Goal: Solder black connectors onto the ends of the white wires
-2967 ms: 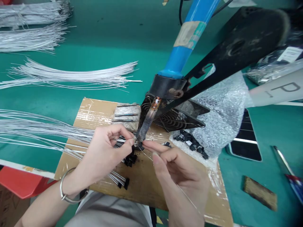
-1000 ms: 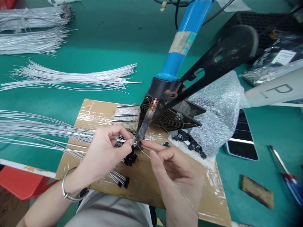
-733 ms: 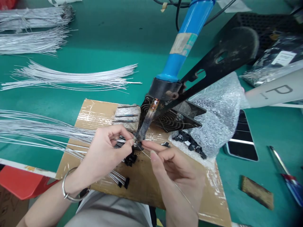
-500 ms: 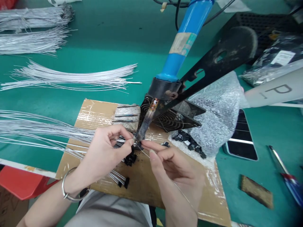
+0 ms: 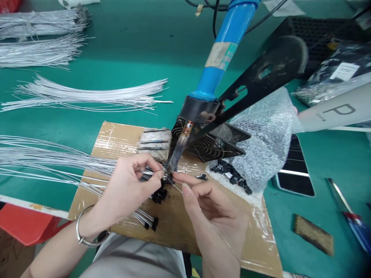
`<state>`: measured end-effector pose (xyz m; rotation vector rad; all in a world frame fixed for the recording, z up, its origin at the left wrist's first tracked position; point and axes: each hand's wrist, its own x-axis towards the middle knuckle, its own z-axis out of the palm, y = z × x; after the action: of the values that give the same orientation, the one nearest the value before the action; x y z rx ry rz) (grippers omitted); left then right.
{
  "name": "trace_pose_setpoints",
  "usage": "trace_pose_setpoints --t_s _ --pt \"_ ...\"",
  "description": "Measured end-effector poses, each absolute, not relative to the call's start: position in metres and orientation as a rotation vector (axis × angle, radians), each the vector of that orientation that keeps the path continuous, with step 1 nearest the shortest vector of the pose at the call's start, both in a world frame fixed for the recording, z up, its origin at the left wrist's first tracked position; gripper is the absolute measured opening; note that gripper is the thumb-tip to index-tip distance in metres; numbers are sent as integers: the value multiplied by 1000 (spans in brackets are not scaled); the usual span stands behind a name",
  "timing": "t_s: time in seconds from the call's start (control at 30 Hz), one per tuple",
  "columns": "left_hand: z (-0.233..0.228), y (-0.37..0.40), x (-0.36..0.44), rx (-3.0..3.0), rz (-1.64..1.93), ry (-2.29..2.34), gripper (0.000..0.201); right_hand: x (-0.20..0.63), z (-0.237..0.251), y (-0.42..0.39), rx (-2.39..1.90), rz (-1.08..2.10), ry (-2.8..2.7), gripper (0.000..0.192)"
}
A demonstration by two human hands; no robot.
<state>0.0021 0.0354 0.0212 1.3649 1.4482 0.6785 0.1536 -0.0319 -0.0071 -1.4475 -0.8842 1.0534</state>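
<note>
Both hands pinch wire at iron tip.

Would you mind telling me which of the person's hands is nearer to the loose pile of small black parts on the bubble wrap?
The right hand. It is just left of and below the black parts on the bubble wrap; the left hand lies farther left, beyond the soldering iron tip.

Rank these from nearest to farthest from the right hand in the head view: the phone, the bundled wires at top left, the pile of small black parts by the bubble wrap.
From the right hand:
1. Pile of small black parts, just up and to its right, on the cardboard's edge.
2. Phone, farther right, partly under the bubble wrap.
3. Bundled wires, far corner at top left.
</note>
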Motion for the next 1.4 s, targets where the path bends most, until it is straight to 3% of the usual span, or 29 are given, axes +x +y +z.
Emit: trace_pose_setpoints --t_s 1.4 --pt "19 35 1 1346 637 1450 12 153 -11 -33 -1461 1005 -953 27"
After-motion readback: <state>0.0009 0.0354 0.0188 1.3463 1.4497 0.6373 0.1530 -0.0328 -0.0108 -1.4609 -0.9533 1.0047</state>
